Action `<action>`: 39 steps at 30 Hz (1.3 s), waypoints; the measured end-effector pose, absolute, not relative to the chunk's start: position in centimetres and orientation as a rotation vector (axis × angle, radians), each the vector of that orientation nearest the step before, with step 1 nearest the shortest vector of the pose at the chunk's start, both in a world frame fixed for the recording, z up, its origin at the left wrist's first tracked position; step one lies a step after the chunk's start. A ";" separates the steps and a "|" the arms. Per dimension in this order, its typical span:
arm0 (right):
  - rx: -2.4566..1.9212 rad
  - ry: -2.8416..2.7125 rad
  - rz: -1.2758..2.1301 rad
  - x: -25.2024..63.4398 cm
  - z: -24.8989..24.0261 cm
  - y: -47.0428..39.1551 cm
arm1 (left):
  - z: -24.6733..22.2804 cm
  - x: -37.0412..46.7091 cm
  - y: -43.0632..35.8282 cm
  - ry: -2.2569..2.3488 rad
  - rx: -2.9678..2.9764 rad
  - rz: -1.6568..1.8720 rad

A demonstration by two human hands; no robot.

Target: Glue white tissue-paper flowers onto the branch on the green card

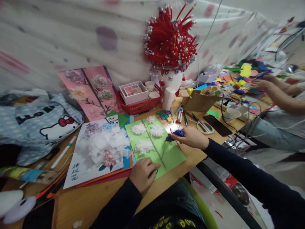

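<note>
A green card [156, 162] lies in front of me, with several white ruffled paper flowers [143, 146] along a drawn dark stem. My left hand [143, 175] rests on its near left edge, fingers loosely bent with a gap between thumb and forefinger. Over the card's right side, my right hand [193, 137] is closed around a small blue tool that looks like a glue gun [179, 133]. A dark leaf-like piece [169, 139] shows by its front end; whether they touch I cannot tell. To the left lies a white sheet [81, 152] with loose white petals [100, 143] and a pink flower [109, 158].
Behind stand a pink flower card [89, 93], a red basket [140, 108], a white candle-like cylinder [168, 99] and a red headdress [171, 41]. Scissors, tape [205, 128], a phone [217, 125], a paper cup [231, 114] and cables lie right. Another person's hand [260, 83] works beyond.
</note>
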State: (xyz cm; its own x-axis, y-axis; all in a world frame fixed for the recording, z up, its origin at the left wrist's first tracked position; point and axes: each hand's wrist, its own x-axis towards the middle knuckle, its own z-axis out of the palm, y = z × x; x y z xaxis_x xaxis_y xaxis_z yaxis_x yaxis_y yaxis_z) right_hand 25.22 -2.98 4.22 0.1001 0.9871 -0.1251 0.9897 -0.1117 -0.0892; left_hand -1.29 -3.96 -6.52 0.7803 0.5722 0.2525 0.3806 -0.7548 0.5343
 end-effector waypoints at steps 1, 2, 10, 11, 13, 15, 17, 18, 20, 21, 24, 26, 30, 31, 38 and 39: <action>2.311 2.098 -0.209 25.1 4.1 -2.9 | -6.5 -1.3 -4.0 0.717 2.512 0.564; 2.305 2.115 -0.188 25.0 4.0 -2.7 | -6.4 -1.3 -4.0 0.720 2.515 0.566; 2.285 2.109 -0.266 25.0 4.5 -2.5 | -6.6 -1.3 -4.0 0.713 2.512 0.556; 2.280 2.104 -0.251 24.9 4.4 -2.5 | -6.7 -1.3 -4.0 0.711 2.512 0.554; 2.259 2.114 -0.205 24.5 4.1 -2.5 | -6.7 -1.3 -3.9 0.708 2.511 0.550; 2.236 2.135 -0.162 24.2 3.9 -2.4 | -6.7 -1.4 -3.9 0.712 2.511 0.550; 2.234 2.153 -0.140 24.2 3.8 -2.4 | -6.6 -1.4 -4.0 0.719 2.517 0.552; 2.239 2.162 -0.139 24.3 3.8 -2.3 | -6.6 -1.3 -4.0 0.721 2.520 0.551; 2.253 2.180 -0.149 24.5 3.9 -2.4 | -6.5 -1.3 -4.0 0.721 2.524 0.546; 2.257 2.185 -0.158 24.6 4.0 -2.4 | -6.5 -1.3 -4.0 0.719 2.525 0.542; 2.255 2.155 -0.169 24.3 4.1 -2.5 | -6.5 -1.3 -4.0 0.721 2.526 0.539; 2.235 2.162 -0.190 23.9 4.1 -2.6 | -6.6 -1.4 -4.0 0.722 2.526 0.539; 2.248 2.179 -0.201 23.4 4.4 -2.7 | -6.7 -1.4 -4.0 0.714 2.534 0.552; 2.261 2.164 -0.182 23.4 4.4 -2.7 | -6.7 -1.4 -4.0 0.713 2.537 0.552; 2.262 2.159 -0.225 23.6 3.9 -3.2 | -6.5 -1.3 -4.0 0.711 2.539 0.549; 2.266 2.159 -0.250 23.5 3.9 -3.3 | -6.5 -1.3 -4.0 0.708 2.538 0.550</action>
State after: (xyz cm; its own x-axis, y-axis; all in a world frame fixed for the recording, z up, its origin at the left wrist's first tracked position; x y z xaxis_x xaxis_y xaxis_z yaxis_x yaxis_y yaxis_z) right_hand 23.52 -3.29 3.88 0.0416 0.9924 -0.1161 0.9926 -0.0543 -0.1084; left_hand -1.34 -4.00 -6.48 0.7894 0.5600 0.2515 0.3823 -0.7690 0.5123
